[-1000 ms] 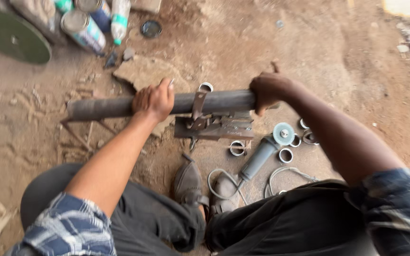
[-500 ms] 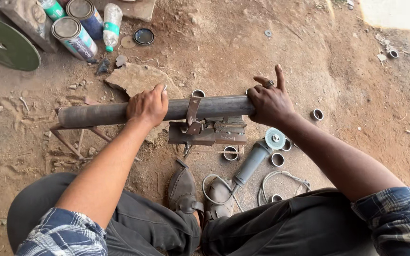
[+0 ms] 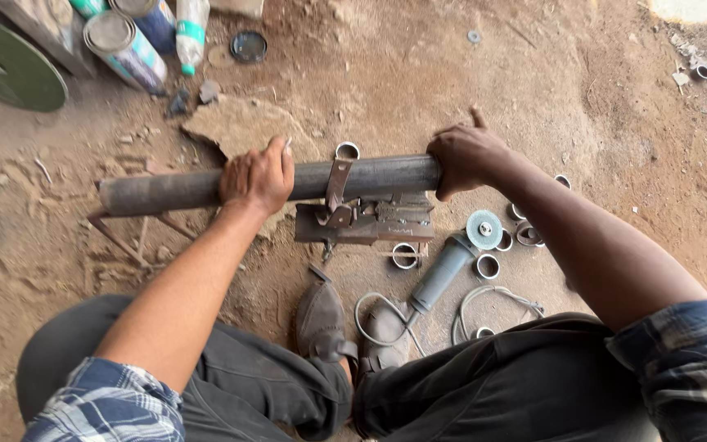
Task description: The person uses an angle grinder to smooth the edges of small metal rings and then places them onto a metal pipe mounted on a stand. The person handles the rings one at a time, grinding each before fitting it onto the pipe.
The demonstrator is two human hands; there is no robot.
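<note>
While crouched over bare dirt: a long dark pipe [image 3: 182, 190] is gripped at two places.
Pipe: laid level across a metal clamp [image 3: 366, 219] and a thin rod stand [image 3: 120, 233].
Left hand [image 3: 257, 176]: wrapped over the pipe's middle, fingers curled shut.
Right hand [image 3: 464, 157]: closed on the pipe's right end, one finger raised.
Ground: an angle grinder [image 3: 452, 260] and cut rings [image 3: 405, 255] are seen just below the clamp.

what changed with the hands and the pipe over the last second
Little changed. The left hand stays wrapped over the steel pipe and the right hand stays on its end, though the right fingers, raised half a second ago, have mostly closed, leaving one raised. The pipe still lies in the metal clamp; the angle grinder lies untouched.
</note>
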